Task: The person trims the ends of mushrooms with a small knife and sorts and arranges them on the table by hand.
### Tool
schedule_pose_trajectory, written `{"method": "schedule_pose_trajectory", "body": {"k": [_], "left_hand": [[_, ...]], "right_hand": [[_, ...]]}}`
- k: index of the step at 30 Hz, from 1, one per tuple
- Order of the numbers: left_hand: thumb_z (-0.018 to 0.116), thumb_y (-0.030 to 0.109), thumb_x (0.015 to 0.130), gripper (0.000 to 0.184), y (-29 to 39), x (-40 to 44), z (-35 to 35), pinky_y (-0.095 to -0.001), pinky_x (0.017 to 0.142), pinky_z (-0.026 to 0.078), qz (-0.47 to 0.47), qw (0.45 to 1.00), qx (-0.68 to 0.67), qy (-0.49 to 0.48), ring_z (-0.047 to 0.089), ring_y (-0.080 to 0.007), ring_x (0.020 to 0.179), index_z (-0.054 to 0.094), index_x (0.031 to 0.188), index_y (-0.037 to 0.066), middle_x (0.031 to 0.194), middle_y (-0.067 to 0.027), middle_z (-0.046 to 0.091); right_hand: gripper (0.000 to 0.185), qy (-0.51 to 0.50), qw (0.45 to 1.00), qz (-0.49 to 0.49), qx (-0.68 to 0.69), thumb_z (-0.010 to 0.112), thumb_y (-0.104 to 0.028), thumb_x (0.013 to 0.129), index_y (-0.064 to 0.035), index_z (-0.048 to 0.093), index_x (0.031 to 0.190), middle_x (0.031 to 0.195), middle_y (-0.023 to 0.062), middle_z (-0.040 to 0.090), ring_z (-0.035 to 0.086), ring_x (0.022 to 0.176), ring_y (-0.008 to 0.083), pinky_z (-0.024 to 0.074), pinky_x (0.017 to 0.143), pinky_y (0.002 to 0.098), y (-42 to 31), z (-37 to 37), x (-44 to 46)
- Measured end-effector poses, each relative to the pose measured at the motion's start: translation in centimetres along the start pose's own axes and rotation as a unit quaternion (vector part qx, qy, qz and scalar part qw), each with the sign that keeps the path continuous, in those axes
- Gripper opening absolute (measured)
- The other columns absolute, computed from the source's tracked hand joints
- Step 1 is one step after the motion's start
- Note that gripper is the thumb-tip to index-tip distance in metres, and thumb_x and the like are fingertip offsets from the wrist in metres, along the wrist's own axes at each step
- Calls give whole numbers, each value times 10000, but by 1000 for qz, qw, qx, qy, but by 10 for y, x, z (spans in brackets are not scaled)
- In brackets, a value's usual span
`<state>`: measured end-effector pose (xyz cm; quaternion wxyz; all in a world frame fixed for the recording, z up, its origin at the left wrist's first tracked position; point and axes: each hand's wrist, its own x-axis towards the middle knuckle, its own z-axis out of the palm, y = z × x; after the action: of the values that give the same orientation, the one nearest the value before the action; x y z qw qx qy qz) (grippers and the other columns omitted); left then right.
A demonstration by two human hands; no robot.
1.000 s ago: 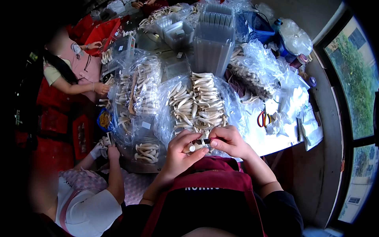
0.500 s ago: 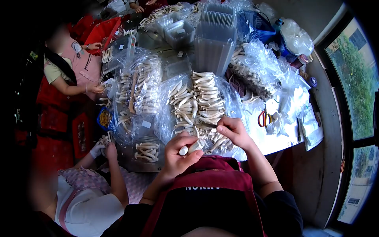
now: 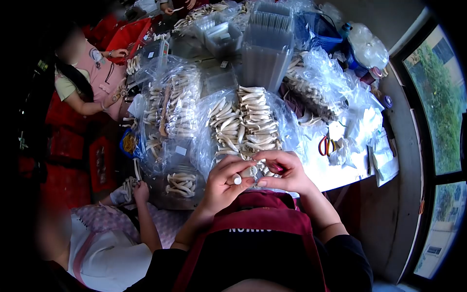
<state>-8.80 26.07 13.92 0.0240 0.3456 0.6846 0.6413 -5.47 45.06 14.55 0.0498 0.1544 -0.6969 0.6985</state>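
Note:
In front of my apron, my left hand (image 3: 224,181) is closed around white, long-stemmed mushrooms (image 3: 236,179); one cut stem end pokes out between the fingers. My right hand (image 3: 284,173) meets it from the right, thumb and forefinger curled at the mushrooms' other end. A small red bit shows inside the right hand's curl, but what it belongs to is hidden. Just beyond both hands, rows of mushrooms (image 3: 258,117) lie on a clear plastic bag (image 3: 288,127) spread over the table.
Stacked clear trays (image 3: 265,56) stand behind the rows. Scissors (image 3: 326,146) lie right, near bagged mushrooms (image 3: 316,90). More mushrooms (image 3: 181,185) sit at left. Co-workers are on the left: a person in a pink apron (image 3: 104,73) and one in a white shirt (image 3: 114,248).
My right hand has moved left and toward me, from the mushroom rows to my left hand. The dark, thin item that showed at its fingers is no longer visible. My left hand keeps its mushrooms.

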Motion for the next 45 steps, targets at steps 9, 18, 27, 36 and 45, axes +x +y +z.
{"method": "schedule_pose_trajectory", "body": {"k": [9, 18, 27, 36, 45], "left_hand": [[607, 135, 805, 247, -13, -3, -2, -254, 658, 421, -24, 999, -24, -12, 536, -153, 759, 573, 1010, 3, 890, -76, 558], [464, 288, 858, 280, -134, -73, -54, -340, 637, 477, -380, 767, -483, 184, 576, -201, 698, 465, 1021, 60, 791, -81, 566], [559, 59, 674, 329, -163, -159, -158, -396, 838, 352, -274, 777, 563, -68, 502, -274, 958, 498, 996, 84, 956, -101, 537], [533, -55, 590, 469, -184, -181, -156, -420, 975, 272, -247, 813, 505, -154, 398, -306, 1075, 486, 1032, 94, 1072, -117, 434], [621, 237, 644, 622, -180, -194, -152, -447, 1027, 196, -266, 845, 451, -108, 281, -323, 1219, 412, 1213, 96, 1256, -138, 351]], "right_hand": [[317, 139, 988, 70, -8, 594, 38, 743, -19, 568, 1054, 598, -92, 317, 279, 534, 14, 225, 493, 180, 8, -1, -2], [116, 211, 965, 156, 8, 559, 21, 777, -5, 592, 886, 600, -95, 356, 281, 546, 10, 198, 505, 174, 39, -10, -31], [118, 182, 969, 167, -7, 527, 8, 794, -22, 582, 893, 553, -76, 362, 255, 454, 13, 166, 427, 186, 64, -16, -41], [89, 167, 968, 189, 3, 565, -13, 794, -10, 583, 881, 609, -93, 368, 280, 556, 8, 190, 517, 174, 61, -6, -39], [95, 168, 955, 243, 15, 550, -29, 805, -1, 579, 892, 660, -85, 423, 301, 579, 10, 228, 527, 172, 86, -17, -45]]}}
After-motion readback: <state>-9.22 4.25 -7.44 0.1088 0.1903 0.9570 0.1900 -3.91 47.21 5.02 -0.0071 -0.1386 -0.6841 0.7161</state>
